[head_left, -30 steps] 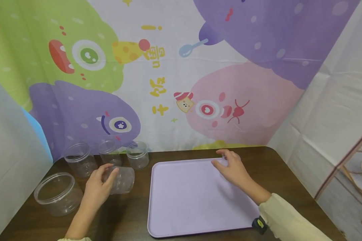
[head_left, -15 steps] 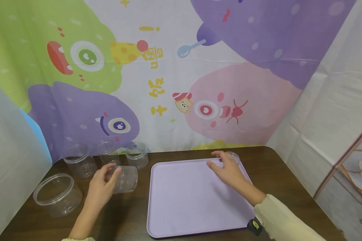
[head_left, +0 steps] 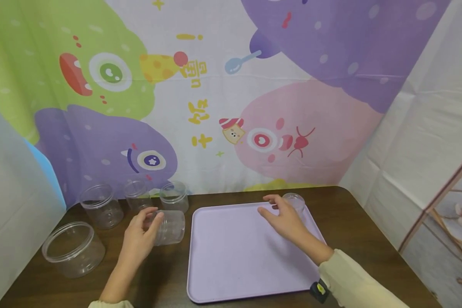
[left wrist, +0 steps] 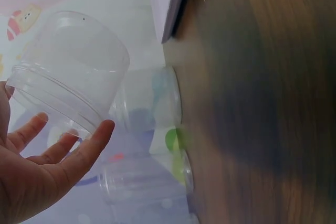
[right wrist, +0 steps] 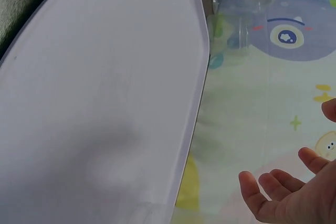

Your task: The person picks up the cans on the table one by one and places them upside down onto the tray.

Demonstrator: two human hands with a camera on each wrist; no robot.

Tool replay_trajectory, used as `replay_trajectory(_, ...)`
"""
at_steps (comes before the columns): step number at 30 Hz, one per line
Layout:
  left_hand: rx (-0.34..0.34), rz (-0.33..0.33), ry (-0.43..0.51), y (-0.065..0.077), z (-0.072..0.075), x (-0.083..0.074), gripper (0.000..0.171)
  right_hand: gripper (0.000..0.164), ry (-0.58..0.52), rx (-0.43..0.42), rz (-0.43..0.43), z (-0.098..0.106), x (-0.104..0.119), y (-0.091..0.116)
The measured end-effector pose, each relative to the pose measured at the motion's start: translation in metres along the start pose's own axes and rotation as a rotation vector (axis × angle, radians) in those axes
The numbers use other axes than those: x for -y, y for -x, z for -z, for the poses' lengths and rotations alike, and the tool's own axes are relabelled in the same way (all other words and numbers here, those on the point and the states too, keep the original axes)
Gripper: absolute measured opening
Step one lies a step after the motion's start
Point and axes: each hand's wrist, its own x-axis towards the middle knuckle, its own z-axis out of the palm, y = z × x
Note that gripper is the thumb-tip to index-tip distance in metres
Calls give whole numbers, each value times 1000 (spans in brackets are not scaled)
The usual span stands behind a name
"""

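My left hand grips a clear plastic jar near its rim, and the jar lies tipped sideways, base toward the tray. In the left wrist view the fingers wrap the threaded rim of that jar, well off the table. Above the lilac tray is my right hand, fingers spread and loosely bent, holding nothing. In the right wrist view that hand shows bare fingertips apart from the tray. A small clear jar stands at the tray's back right corner, partly hidden behind the right hand.
At the left of the dark wooden table stand a wide jar, a tall jar, a narrower jar and a short jar. A printed cloth hangs behind the table.
My left hand has carried its jar to the right, closer to the tray. The right hand has drifted left, uncovering the small jar at the back right corner.
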Motion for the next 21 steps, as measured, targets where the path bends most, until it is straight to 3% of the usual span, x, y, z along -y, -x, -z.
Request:
replay_trajectory(5, -15, -25, 16, 1, -10, -4, 46, 40, -30, 2, -6, -4, 3, 1)
replay_trajectory(21, 4, -19, 94, 1, -37, -20, 44, 39, -127, 18, -67, -16, 6, 4)
